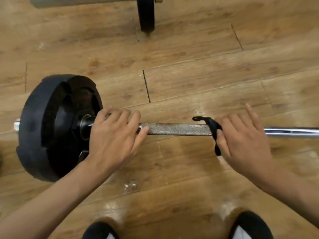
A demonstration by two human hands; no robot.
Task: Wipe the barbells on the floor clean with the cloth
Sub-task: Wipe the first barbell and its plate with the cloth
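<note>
Barbell (177, 129) lies crosswise on the wooden floor (189, 75), its black plate (39, 128) at the left end. The left hand (112, 135) curls over the bar just beside that plate, thumb along the knurled stretch. The right hand (245, 137) grips a black cloth (213, 125) pressed against the bar further right, index finger lifted.
</note>
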